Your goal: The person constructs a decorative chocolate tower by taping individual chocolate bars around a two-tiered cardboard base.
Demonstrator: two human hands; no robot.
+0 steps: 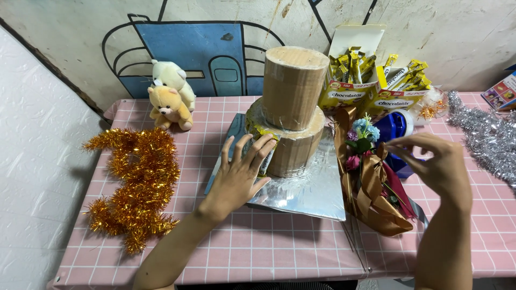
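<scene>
We see the left hand point(239, 174) with fingers spread, pressing a yellow snack bar point(267, 152) flat against the lower tier of a two-tier cardboard cylinder stack point(293, 107). The stack stands on a silver board point(312, 190) near the middle of the pink checked table point(258, 241). The right hand point(435, 164) hovers above the table's right side, fingertips pinched together; whether they grip anything, we cannot tell. Just beside the board's right edge lies a brown ribbon bouquet point(373, 188). Orange tinsel point(137, 185) lies well apart on the left, with open cloth along the table's front edge. Boxes of snack bars point(371, 91) stand behind.
</scene>
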